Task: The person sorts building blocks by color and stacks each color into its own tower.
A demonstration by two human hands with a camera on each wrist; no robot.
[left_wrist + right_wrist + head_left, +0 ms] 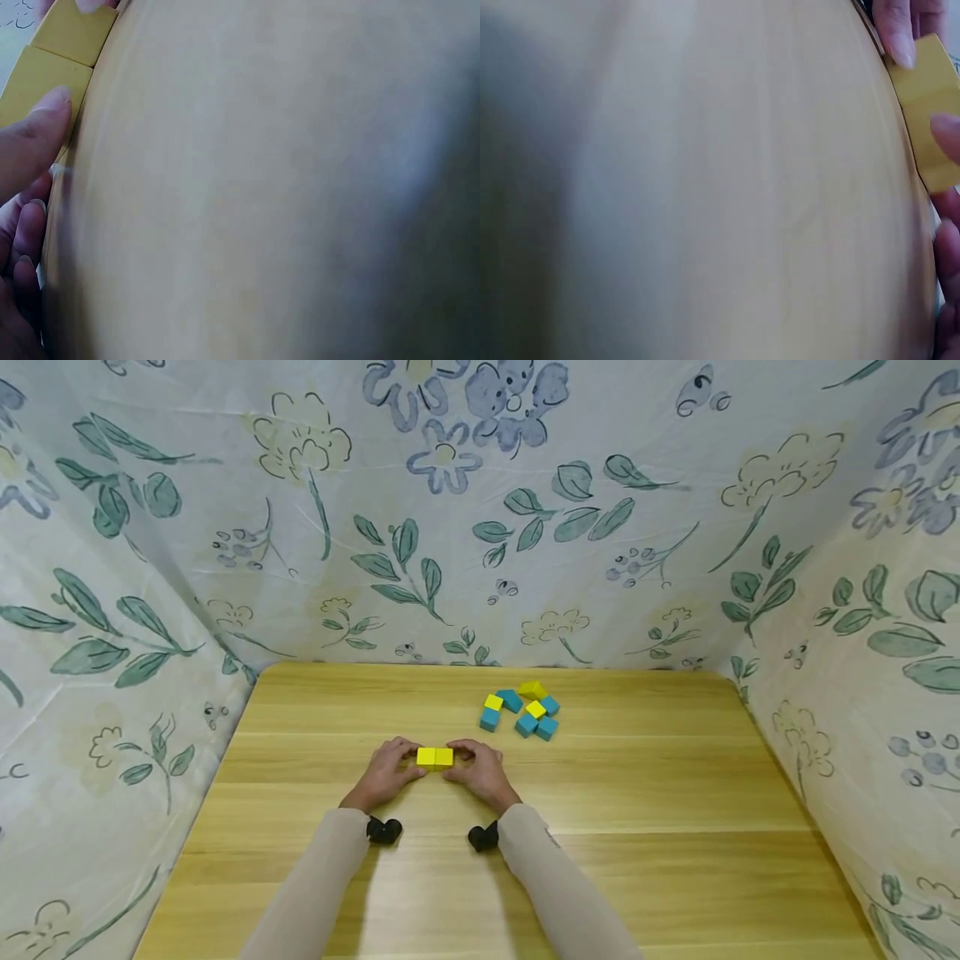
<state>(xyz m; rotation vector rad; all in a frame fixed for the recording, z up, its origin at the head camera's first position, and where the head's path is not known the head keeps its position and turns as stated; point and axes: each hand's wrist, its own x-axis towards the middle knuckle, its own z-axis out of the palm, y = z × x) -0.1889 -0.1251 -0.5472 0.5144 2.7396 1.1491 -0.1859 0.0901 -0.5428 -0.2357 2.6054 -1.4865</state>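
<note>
Pale sleeves [303, 893] nearest; beyond, left hand [384, 774] and right hand [482, 772] pinch opposite ends of two abutting yellow blocks [435, 757], left of the blue-and-yellow cluster [527, 724]; light, even inward pressure should suit, seam flush

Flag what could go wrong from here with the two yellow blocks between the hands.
1. The left hand and right hand hold the yellow blocks from opposite ends, so uneven pressure might skew them or open the seam between them.
2. A loose blue block lies just beyond the right hand; a forward reach could bump it into its neighbours.
</note>
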